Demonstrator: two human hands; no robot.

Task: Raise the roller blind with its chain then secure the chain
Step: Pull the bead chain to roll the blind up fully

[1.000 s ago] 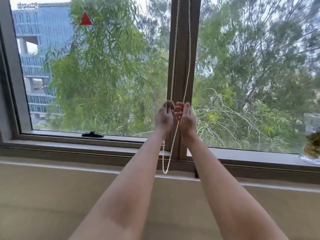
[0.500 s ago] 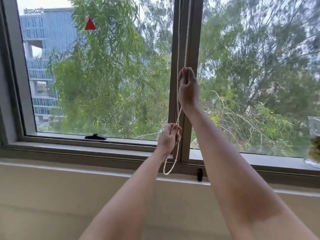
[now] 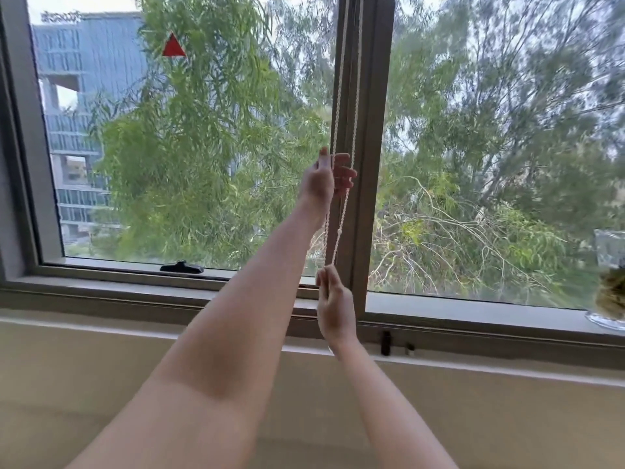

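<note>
Pinched low in my right hand [image 3: 334,309], the chain [image 3: 338,130] hangs down the window's centre post [image 3: 372,130]. My left hand [image 3: 326,179] sits higher, fingers spread loosely, that grip apart beside the near strand. Sill [image 3: 473,308] below, trees beyond the glass, glass jar [image 3: 610,289] cut off at right. I can't see the blind itself.

2 hands [image 3: 319,182], 1 chain loop [image 3: 353,123] with 2 strands, 2 window panes [image 3: 203,147], 1 black latch [image 3: 181,267], 1 red triangle sticker [image 3: 173,46], 1 glass vase [image 3: 610,286].
</note>
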